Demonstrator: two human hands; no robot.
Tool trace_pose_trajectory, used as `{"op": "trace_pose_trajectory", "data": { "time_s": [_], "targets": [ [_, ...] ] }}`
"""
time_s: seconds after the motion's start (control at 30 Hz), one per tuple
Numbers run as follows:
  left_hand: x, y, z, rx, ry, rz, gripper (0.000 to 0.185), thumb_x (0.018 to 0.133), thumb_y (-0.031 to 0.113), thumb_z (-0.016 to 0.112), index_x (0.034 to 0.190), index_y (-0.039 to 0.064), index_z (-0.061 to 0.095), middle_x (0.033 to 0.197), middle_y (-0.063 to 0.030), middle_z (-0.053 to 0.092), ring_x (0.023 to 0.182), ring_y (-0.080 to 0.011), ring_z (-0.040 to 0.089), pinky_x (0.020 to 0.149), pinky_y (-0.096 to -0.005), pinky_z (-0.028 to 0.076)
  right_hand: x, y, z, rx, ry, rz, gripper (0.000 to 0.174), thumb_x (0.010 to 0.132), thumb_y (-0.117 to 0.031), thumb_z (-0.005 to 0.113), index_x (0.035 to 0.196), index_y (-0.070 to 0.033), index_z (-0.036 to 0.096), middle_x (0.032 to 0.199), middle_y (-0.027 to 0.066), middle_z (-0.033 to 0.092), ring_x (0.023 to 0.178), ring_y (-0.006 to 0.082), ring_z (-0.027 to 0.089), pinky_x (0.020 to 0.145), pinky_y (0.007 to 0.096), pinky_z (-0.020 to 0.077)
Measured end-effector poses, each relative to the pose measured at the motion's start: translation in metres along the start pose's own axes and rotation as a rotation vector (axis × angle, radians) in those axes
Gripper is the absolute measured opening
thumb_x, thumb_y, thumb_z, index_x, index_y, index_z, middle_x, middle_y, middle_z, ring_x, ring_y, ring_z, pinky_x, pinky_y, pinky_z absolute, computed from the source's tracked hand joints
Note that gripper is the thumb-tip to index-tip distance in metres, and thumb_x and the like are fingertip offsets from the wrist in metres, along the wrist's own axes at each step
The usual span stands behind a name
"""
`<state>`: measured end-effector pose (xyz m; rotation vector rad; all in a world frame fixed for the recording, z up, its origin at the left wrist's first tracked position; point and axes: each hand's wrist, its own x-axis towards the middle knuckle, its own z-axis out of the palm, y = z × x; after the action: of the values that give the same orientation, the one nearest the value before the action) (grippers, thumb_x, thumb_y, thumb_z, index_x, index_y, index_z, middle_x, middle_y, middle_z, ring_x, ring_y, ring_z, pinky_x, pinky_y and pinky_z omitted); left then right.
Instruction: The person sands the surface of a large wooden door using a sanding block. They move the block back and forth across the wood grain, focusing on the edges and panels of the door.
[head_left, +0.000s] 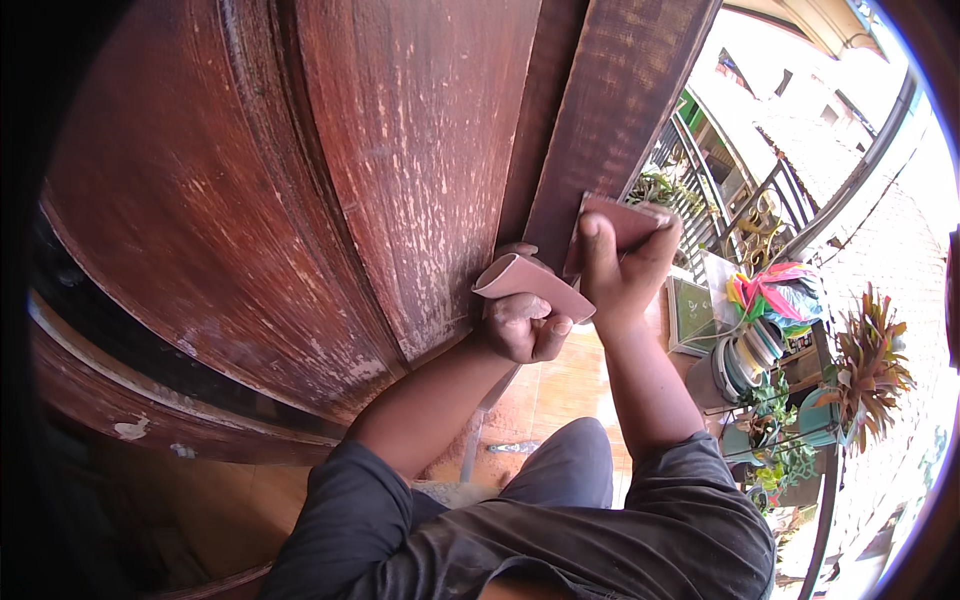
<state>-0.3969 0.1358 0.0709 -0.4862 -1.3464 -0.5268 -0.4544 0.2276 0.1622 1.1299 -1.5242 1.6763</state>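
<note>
My left hand (525, 322) is closed around a curled sheet of reddish sandpaper (536, 283), close against the lower right part of a wooden door panel (420, 172) with worn, streaked varnish. To its right, my right hand (626, 259) grips a folded piece of sandpaper (622, 217) at the dark wooden frame post (607, 97), thumb on top. The sandpaper in the right hand lies at the post's face near its outer edge. Some fingertips of both hands are hidden.
A tool with a patterned handle (514, 447) lies on the dusty tiled floor (577, 367). At the right stand stacked buckets (739, 360), a colourful plastic bag (784, 289), a green board (694, 311), potted plants (870, 367) and a metal railing (694, 165).
</note>
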Motion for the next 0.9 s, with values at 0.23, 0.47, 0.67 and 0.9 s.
{"op": "trace_pose_trajectory", "data": {
  "time_s": [0.23,0.47,0.67,0.9],
  "targets": [
    [0.002,0.003,0.000,0.058,-0.026,-0.001,0.027,0.091,-0.003,0.058,0.108,0.012,0.043,0.082,-0.0083,0.063,0.072,-0.0194,0.060,0.087,-0.0457,0.050,0.039,-0.001,-0.003,0.127,-0.042,0.077,0.041,0.087,-0.027,0.082,0.094,-0.001,0.051,0.078,0.0071,0.068,0.067,0.0133,0.063,0.061,0.0276,0.0502],
    [-0.029,0.016,-0.017,-0.048,-0.151,-0.070,0.033,0.077,-0.008,0.056,0.106,0.008,0.058,0.098,-0.0148,0.065,0.086,-0.0305,0.062,0.092,-0.0512,0.048,-0.022,0.006,-0.004,-0.045,-0.044,0.142,0.053,0.086,-0.033,0.082,0.109,-0.001,0.047,0.089,0.0133,0.065,0.081,0.0184,0.068,0.071,0.0344,0.0536],
    [-0.063,0.035,-0.039,0.092,-0.417,-0.082,0.021,0.075,0.003,0.060,0.095,0.009,0.063,0.108,-0.0116,0.066,0.099,-0.0305,0.061,0.092,-0.0501,0.048,0.003,0.007,0.000,-0.035,-0.010,-0.097,0.050,0.086,-0.026,0.083,0.105,0.000,0.045,0.079,0.0113,0.067,0.064,0.0177,0.067,0.059,0.0322,0.0533],
    [-0.076,0.020,-0.022,0.297,-0.489,0.037,0.007,0.082,0.022,0.068,0.086,0.017,0.065,0.096,0.0003,0.069,0.111,-0.0202,0.060,0.102,-0.0468,0.040,-0.008,0.009,0.012,-0.038,0.149,0.118,0.066,0.077,-0.039,0.089,0.111,0.001,0.047,0.088,0.0125,0.064,0.074,0.0277,0.066,0.070,0.0386,0.0529]
  ]
}}
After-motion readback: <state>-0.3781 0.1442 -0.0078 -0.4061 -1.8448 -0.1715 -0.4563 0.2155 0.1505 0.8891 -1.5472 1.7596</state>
